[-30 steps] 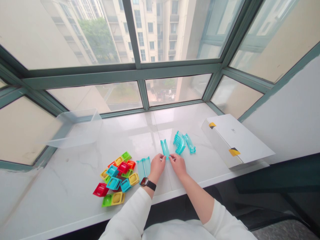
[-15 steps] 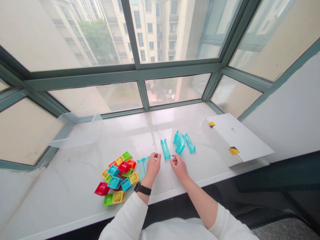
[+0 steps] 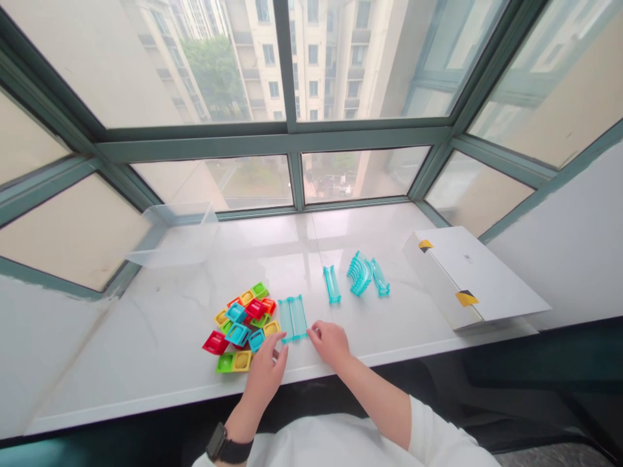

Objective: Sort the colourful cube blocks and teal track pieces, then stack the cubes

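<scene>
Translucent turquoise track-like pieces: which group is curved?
The ribbed stack between the lone straight piece and the rightmost piece. It alone bends in an arc; the others, including the side-by-side pair, run straight.

Both arms extended forward, hands apart; left hand point(image 3: 267, 368) nearer body, thumb parted from loosely bent fingers, gap between them; left wrist point(image 3: 243, 421) nearly straight, forearm angled up and inward; right hand point(image 3: 331, 344) slightly farther forward, back uppermost, fingers curled, tips pointing left; right forearm point(image 3: 379, 399) slanting in from right
</scene>
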### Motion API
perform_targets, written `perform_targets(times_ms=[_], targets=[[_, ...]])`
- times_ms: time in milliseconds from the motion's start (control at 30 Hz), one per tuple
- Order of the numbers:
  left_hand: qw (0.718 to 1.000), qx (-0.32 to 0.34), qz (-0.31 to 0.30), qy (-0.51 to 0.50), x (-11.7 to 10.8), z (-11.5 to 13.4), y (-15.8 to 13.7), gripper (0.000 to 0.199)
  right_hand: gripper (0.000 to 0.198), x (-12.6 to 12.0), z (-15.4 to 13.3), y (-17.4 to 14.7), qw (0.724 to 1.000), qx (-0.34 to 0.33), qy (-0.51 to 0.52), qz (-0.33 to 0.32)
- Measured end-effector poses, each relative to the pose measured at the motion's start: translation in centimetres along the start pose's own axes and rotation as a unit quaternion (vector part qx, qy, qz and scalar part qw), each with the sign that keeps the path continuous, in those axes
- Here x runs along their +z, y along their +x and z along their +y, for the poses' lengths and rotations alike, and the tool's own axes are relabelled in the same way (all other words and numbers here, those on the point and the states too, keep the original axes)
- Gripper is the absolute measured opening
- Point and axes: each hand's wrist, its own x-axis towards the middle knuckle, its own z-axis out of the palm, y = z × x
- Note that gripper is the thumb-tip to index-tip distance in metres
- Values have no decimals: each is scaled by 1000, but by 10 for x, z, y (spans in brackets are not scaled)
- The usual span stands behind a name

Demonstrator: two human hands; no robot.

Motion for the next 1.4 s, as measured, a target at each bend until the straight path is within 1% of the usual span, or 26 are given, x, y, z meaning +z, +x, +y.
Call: perform_targets(times_ms=[100, 233, 333, 433, 500, 633, 767, 867, 967, 1100, 1133, 1200, 1267, 1400], targets=[[999, 26, -28, 35, 4, -6, -9, 44, 26, 6, -19, 13, 998, 22, -57, -29], [990, 56, -77, 107, 14, -8, -11, 52, 21, 4, -19, 15, 997, 20, -65, -43], [974, 35, -128, 185, 22, -5, -11, 58, 21, 0, -11, 6, 997, 6, -52, -48], [955, 13, -182, 232, 29, 0, -13, 60, 19, -2, -1, -4, 998, 5, -37, -54], [949, 16, -196, 246, 32, 4, -15, 59, 17, -4, 6, -9, 998, 13, -28, -57], [943, 16, -200, 264, 35, 9, -17, 59, 18, -13, 23, -16, 998, 29, -8, -53], [941, 13, -205, 270, 34, 11, -16, 59, 19, -25, 36, -26, 998, 11, 23, -53], [946, 11, -199, 257, 35, 9, -14, 58, 19, -29, 41, -36, 996, -17, 64, -57], [961, 14, -177, 212, 35, 5, -11, 55, 21, -31, 44, -43, 988, -22, 144, -57], [988, 52, -96, 113, 29, 6, -10, 46, 20, -37, 43, -48, 960, 11, 274, -53], [991, 62, -77, 86, 26, 8, -9, 43, 19, -40, 42, -48, 952, 17, 300, -50], [995, 73, -61, 37, 22, 16, -9, 38, 17, -47, 38, -48, 939, 23, 341, -40], [995, 78, -66, -2, 18, 28, -10, 35, 18, -53, 32, -47, 923, 22, 382, -35], [991, 99, -68, -58, 13, 57, -11, 29, 28, -66, 14, -44, 879, 15, 475, -42]])
